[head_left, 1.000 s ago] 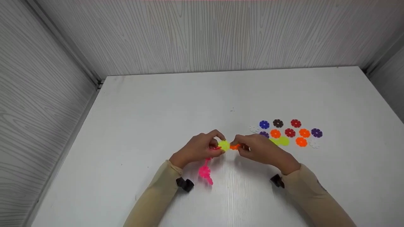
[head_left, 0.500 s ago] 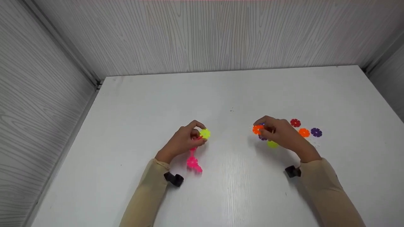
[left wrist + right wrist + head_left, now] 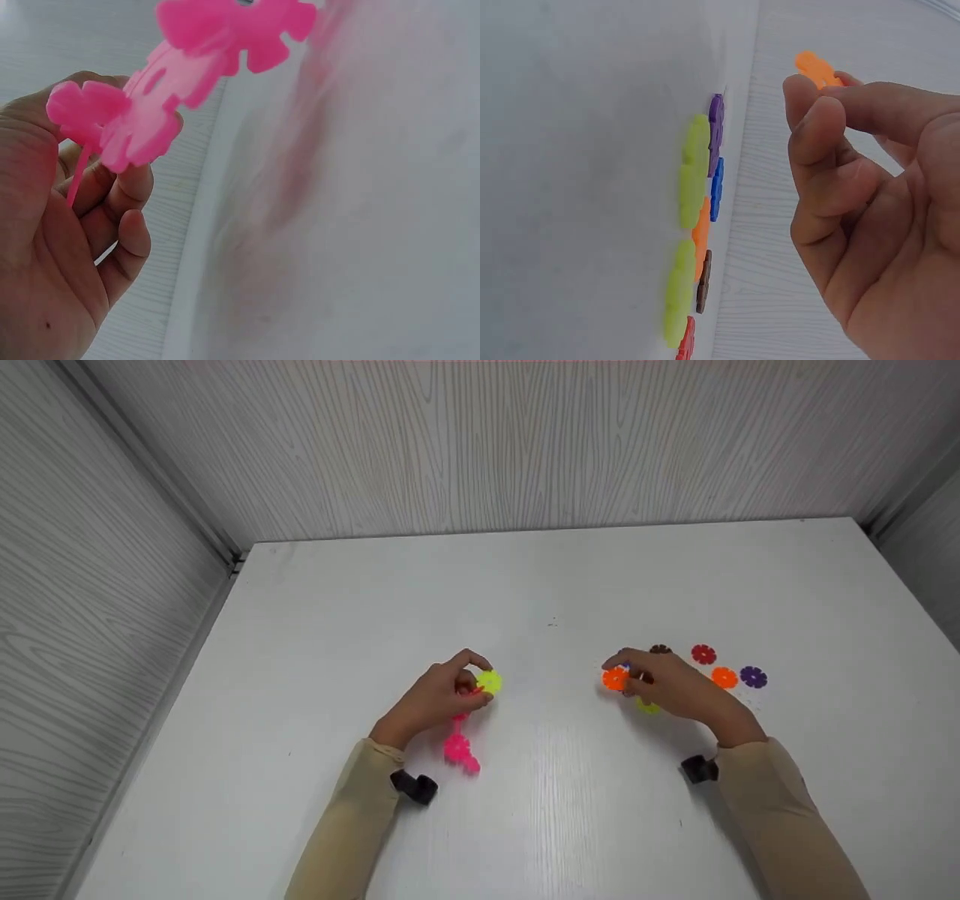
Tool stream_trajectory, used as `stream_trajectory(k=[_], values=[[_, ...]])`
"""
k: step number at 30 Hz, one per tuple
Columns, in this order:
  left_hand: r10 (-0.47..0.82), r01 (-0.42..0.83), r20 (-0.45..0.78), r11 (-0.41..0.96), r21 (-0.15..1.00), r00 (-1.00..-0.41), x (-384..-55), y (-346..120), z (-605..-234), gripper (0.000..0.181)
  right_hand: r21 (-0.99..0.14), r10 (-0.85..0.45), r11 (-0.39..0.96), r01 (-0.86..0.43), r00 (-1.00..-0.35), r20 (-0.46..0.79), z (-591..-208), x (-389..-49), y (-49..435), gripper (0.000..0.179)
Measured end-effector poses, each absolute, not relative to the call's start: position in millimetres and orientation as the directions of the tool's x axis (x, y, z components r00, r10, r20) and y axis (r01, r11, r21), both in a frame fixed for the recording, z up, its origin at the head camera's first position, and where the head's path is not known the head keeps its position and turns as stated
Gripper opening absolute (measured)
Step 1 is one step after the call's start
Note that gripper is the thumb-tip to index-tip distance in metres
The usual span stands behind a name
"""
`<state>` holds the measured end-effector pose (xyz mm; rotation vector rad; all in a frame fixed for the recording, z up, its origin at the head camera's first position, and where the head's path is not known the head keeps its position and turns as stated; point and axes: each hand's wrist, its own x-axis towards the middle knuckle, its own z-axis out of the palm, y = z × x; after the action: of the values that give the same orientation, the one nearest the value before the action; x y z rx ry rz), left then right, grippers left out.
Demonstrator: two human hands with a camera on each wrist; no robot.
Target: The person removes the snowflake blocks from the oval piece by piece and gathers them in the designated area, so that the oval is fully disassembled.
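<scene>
My left hand (image 3: 439, 694) pinches a yellow snowflake disc (image 3: 489, 682) between thumb and index finger. Pink snowflake discs (image 3: 457, 748), joined in a chain, hang below that palm; in the left wrist view the pink chain (image 3: 146, 120) passes in front of the fingers. Over at the right, an orange snowflake disc (image 3: 615, 678) is pinched in my right hand (image 3: 667, 682), apart from the yellow one. The right wrist view has this orange disc (image 3: 815, 69) at the fingertips, above the table. Part of the loose discs is hidden by the right hand.
Loose discs lie flat on the white table (image 3: 555, 802) around the right hand: a red disc (image 3: 703, 654), an orange one, a purple disc (image 3: 754, 676) and a brown disc (image 3: 661, 649). Yellow-green discs (image 3: 694, 172) show in the right wrist view. Wood-patterned panels (image 3: 480, 450) stand behind.
A second ago both hands met at the yellow and orange discs. My right hand has moved right with the orange disc; my left has moved left with the chain. Lately the right hand lowered slightly.
</scene>
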<state>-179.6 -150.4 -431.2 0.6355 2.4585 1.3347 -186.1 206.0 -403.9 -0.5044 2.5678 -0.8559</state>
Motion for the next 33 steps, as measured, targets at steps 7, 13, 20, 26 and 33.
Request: stream_trajectory(k=[7, 13, 20, 26, 33], values=[[0.502, 0.255, -0.042, 0.508, 0.823, -0.864, -179.1, -146.6, -431.8, 0.034, -0.617, -0.459, 0.756, -0.221, -0.850, -0.259, -408.6, -183.4, 200.9, 0.032], [0.514, 0.250, -0.064, 0.518, 0.818, -0.855, -177.5, -143.6, -433.7, 0.033, -0.592, -0.452, 0.779, -0.209, -0.841, -0.298, -411.1, -178.8, 193.7, 0.033], [0.517, 0.284, -0.050, 0.545, 0.789, -0.854, -176.8, -142.9, -431.4, 0.033, -0.508, -0.435, 0.825, -0.248, -0.853, -0.290, -409.4, -176.9, 187.4, 0.034], [0.511, 0.332, 0.003, 0.554, 0.764, -0.859, -175.2, -143.0, -431.0, 0.035, -0.479, -0.443, 0.828, -0.290, -0.863, -0.242, -408.9, -180.7, 186.8, 0.037], [0.516, 0.336, -0.011, 0.575, 0.746, -0.857, -173.3, -140.3, -428.8, 0.038, -0.484, -0.440, 0.821, -0.301, -0.875, -0.202, -408.1, -181.2, 187.7, 0.038]])
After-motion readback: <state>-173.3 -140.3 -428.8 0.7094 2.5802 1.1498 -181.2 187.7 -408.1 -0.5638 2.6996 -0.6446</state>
